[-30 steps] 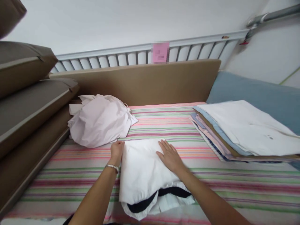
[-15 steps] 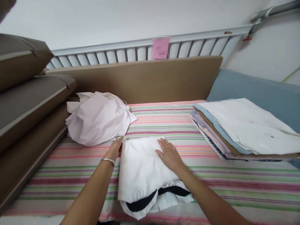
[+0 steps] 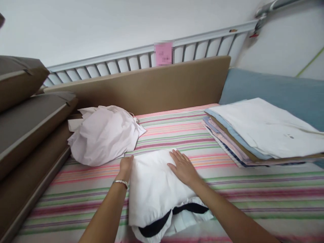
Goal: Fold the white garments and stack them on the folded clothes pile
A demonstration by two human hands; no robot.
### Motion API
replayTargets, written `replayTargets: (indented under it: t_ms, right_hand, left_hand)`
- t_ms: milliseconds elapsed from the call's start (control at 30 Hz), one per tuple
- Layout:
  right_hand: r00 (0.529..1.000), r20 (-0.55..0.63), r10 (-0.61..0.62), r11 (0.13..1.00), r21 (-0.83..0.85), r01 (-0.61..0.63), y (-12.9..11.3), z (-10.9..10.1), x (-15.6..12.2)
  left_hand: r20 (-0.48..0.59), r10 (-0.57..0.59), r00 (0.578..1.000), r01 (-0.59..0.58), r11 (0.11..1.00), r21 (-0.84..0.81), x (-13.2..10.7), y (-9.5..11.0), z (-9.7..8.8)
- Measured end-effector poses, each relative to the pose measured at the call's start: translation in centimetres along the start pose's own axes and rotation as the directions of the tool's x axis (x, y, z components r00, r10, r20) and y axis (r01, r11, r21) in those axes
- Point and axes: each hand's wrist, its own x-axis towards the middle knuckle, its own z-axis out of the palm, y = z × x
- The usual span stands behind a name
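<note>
A folded white garment (image 3: 157,189) with black bands along its rumpled near edge lies on the striped bedsheet (image 3: 174,136). My right hand (image 3: 183,167) rests flat on its upper right part, fingers spread. At its upper left edge is my left hand (image 3: 126,167), a silver bracelet on the wrist; it is closed against the cloth, the fingers mostly hidden behind the thumb side. Past that hand sits a bunched pale fabric heap (image 3: 106,135). To the right is a stack of flat folded clothes (image 3: 263,131), with a white piece uppermost.
Thick brown-grey cushions (image 3: 30,111) are piled along the left side. A brown padded board (image 3: 141,87) stands at the back before a white radiator (image 3: 101,69). A blue padded surface (image 3: 273,86) lies behind the clothes stack.
My left hand has drawn in against the garment's left edge and its fingers look more curled. My right hand stays on the cloth. The camera view has tilted slightly.
</note>
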Motion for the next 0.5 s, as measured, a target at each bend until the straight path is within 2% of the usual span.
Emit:
replayTargets:
  t_ms: [100,200,367,500]
  right_hand:
    - [1.000,0.004,-0.001,1.000,0.001,0.001,0.0,-0.2,0.1]
    - [1.000,0.012,-0.002,1.000,0.000,0.002,0.0,-0.3,0.1]
    - [1.000,0.015,0.005,1.000,0.001,-0.005,-0.1,-0.3,0.0]
    - [1.000,0.007,0.002,1.000,0.009,-0.002,0.0,-0.2,0.1]
  left_hand:
    - [0.030,-0.108,0.994,0.110,0.991,-0.074,-0.3,0.4,0.4]
    - [0.112,-0.176,0.978,0.195,0.961,-0.195,-1.4,1.0,0.4]
    - [0.250,-0.232,0.940,0.311,0.885,-0.346,-4.1,1.3,0.0]
    - [0.347,-0.244,0.906,0.374,0.845,-0.382,-4.9,0.9,-0.4]
